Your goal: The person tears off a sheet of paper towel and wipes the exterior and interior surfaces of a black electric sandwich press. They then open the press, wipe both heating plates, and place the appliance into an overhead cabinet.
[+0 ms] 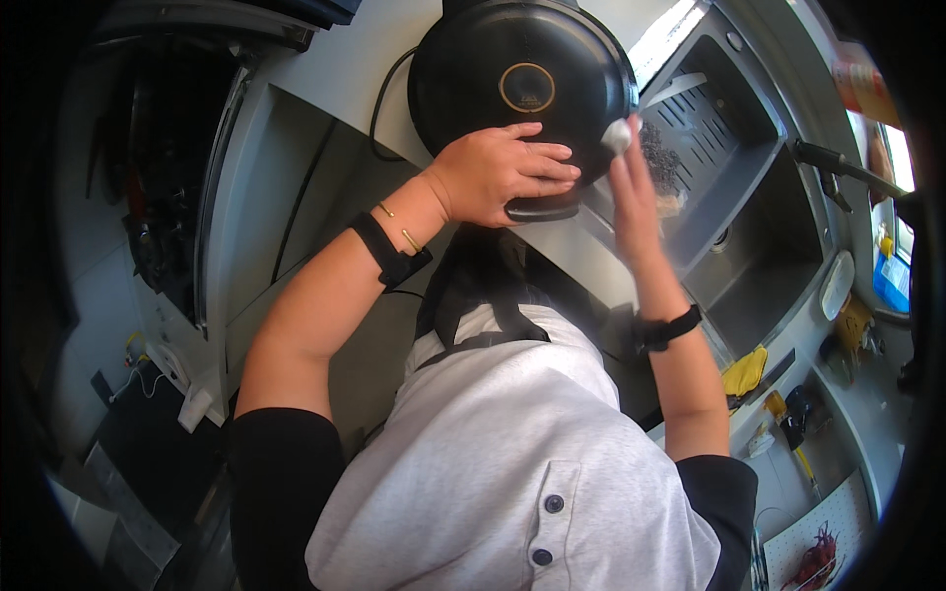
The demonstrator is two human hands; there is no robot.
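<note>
A round black electric griddle [473, 89] stands on the white counter with its domed lid down. A gold ring marks the lid's middle. My left hand [506, 166] lies flat on the lid's near part, fingers spread, just above the black front handle [543, 211]. At the lid's right edge, my right hand [634, 192] is blurred, its fingers nearly straight. It holds a small white wad [616, 137], perhaps tissue or cloth, against or very near the rim. The griddle's inside is hidden.
To the right is a grey sink [761, 273] with a slotted drain tray [698, 122] and a dark, grainy bundle [660, 156]. A black tap [820, 156] and a yellow cloth [745, 371] are at its side. A black cord [378, 111] loops left of the griddle.
</note>
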